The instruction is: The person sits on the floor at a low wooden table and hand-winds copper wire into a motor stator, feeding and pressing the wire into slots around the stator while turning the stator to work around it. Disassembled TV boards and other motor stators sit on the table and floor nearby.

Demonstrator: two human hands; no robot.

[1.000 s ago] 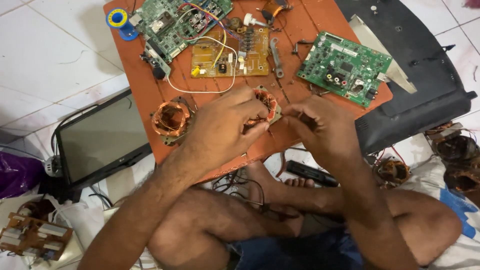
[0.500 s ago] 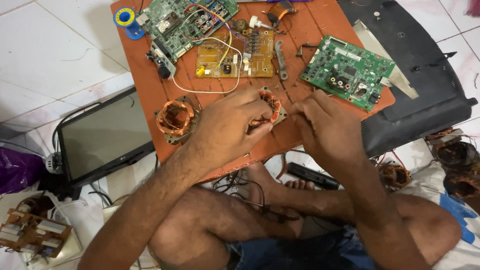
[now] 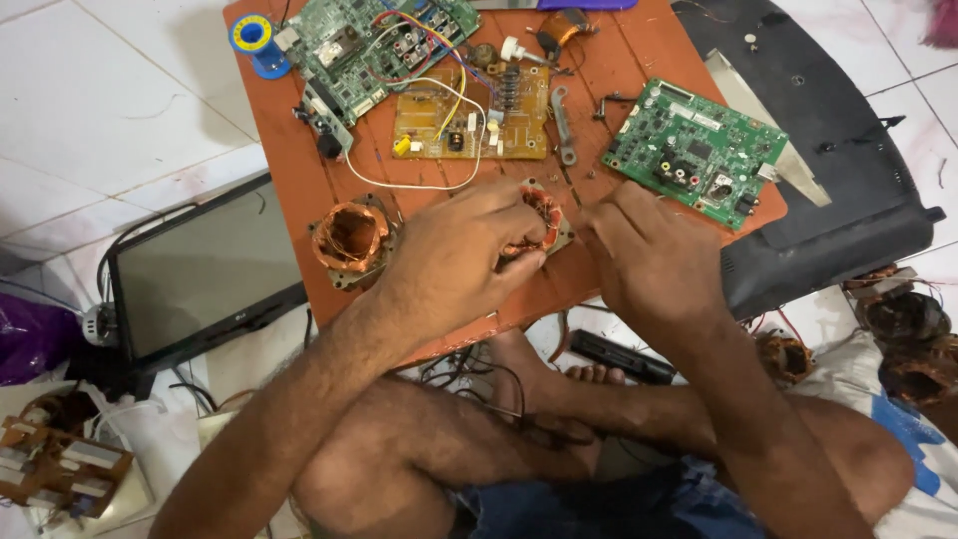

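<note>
My left hand (image 3: 461,258) grips a copper-wound motor stator (image 3: 539,222) that rests on the orange wooden board (image 3: 299,180). My right hand (image 3: 649,255) lies just right of that stator, fingers curled toward it, fingertips close to its edge; whether it pinches a wire is hidden. A second copper-wound stator (image 3: 351,240) sits on the board to the left of my left hand.
Green circuit boards lie at the back (image 3: 374,45) and right (image 3: 699,150), a yellow board (image 3: 469,110) between them. A blue-yellow solder spool (image 3: 251,35) sits at the board's corner. A flat monitor (image 3: 200,269) lies left, a black back cover (image 3: 838,170) right, more coils (image 3: 903,324) at right.
The view has shifted slightly. Both hands stay at the stator; my right hand has turned a little, its fingers now nearer the stator's edge.
</note>
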